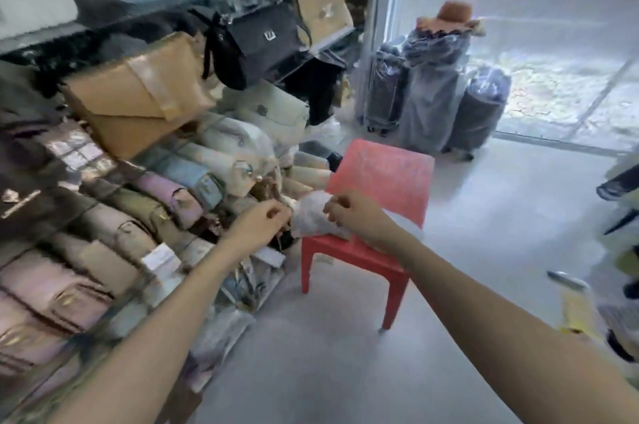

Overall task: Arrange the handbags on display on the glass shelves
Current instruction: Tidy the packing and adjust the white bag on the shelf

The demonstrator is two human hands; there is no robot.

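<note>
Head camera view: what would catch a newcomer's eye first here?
Probably the red plastic stool in the middle of the floor, where the left hand and right hand meet over a whitish wrapped bundle. Next, the tan envelope handbag on the glass shelf at left.

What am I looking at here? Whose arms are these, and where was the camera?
There is no machine here: a person wears one wide-angle camera on the head, looking forward and down, so the two bare arms are their own. It is a bag shop. On the left, glass shelves carry handbags, such as a tan envelope bag and a black bag; more bags lie packed in rows below. In the middle stands a red plastic stool with a pale wrapped bundle on it. The left hand and the right hand both have curled fingers at that bundle; the blur hides exactly what each pinches. Wrapped suitcases stand by the glass door.
</note>
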